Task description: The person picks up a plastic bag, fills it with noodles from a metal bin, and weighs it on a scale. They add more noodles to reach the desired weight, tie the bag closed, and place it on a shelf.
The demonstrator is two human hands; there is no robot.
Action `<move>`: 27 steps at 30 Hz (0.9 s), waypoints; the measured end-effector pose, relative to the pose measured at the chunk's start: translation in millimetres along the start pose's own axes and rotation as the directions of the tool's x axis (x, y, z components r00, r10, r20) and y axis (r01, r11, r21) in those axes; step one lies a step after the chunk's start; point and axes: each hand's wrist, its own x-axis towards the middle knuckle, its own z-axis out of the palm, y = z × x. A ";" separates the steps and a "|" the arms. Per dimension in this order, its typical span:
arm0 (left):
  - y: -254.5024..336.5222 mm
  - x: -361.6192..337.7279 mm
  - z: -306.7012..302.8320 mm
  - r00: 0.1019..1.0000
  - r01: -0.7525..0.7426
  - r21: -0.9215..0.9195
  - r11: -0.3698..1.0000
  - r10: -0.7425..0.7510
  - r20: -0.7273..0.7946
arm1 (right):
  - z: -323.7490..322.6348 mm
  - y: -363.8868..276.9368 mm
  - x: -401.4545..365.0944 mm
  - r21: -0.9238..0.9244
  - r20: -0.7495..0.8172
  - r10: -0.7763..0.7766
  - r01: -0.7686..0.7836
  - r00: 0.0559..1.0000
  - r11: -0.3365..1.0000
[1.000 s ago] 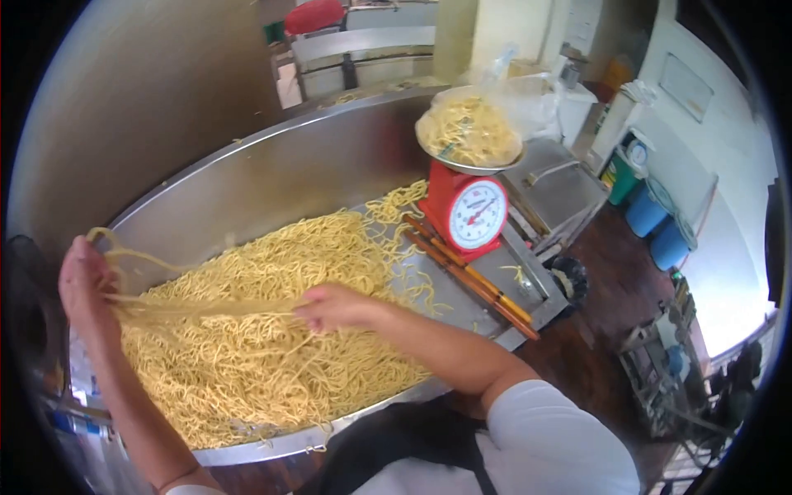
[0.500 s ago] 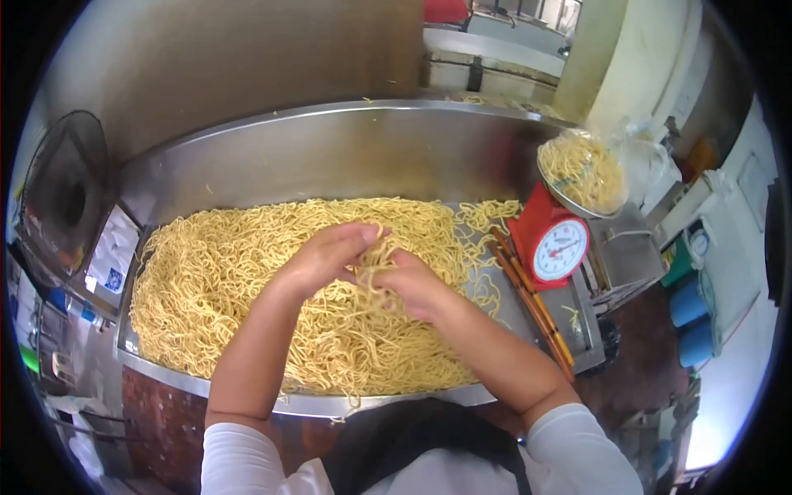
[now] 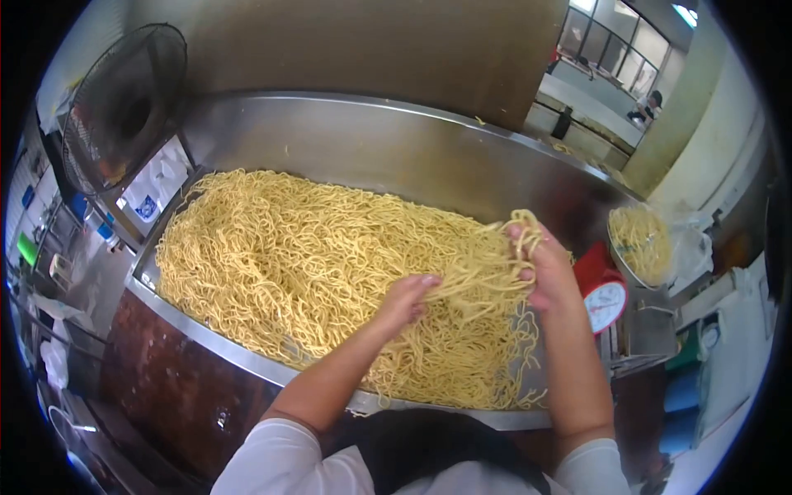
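A wide heap of yellow noodles (image 3: 280, 247) lies in a long stainless steel trough (image 3: 346, 136). Over the right part of the heap, my right hand (image 3: 551, 268) is raised with its fingers closed round a loose bunch of noodles, some looped above the fingertips. The bunch, blurred by motion, stretches leftward to my left hand (image 3: 404, 305), whose fingers are pinched at its near end. Just beyond my right hand stands a red dial scale (image 3: 605, 305), partly covered by the forearm. Its pan carries a clear bag of noodles (image 3: 642, 243).
A round fan (image 3: 124, 107) stands at the trough's left end, with white plastic bags (image 3: 157, 186) beside it. Blue bins (image 3: 681, 408) are at far right. The trough's raised back wall and metal front rim (image 3: 206, 346) border the noodles.
My hands, close together over the heap's middle before, are now apart, the right one raised at the trough's right side with noodles. My view has turned; the wooden sticks no longer show.
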 end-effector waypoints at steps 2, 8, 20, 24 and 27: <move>31.4 -23.4 -20.6 0.999 0.033 -0.180 0.983 -0.040 -0.035 | -3.8 -11.5 -3.1 -0.029 -0.037 -0.054 0.053 0.998 0.998; -7.6 -3.4 -71.2 0.907 -0.156 0.405 0.901 0.293 -0.302 | 1.7 -44.8 -9.4 -0.202 -0.028 -0.117 0.109 0.993 0.973; -10.8 2.7 -79.8 0.989 0.083 0.866 0.494 0.067 -0.133 | -53.4 -217.1 -77.0 -0.446 -0.191 -0.451 0.332 0.872 0.831; 11.8 15.4 -31.6 0.989 0.108 0.960 0.257 0.074 -0.131 | -95.0 -287.7 -102.2 -0.490 -0.061 -0.628 0.525 0.776 0.696; 35.5 46.4 36.9 0.953 -0.162 0.948 0.274 0.293 0.078 | -136.4 -340.3 -118.6 -0.415 -0.011 -0.665 0.601 0.747 0.683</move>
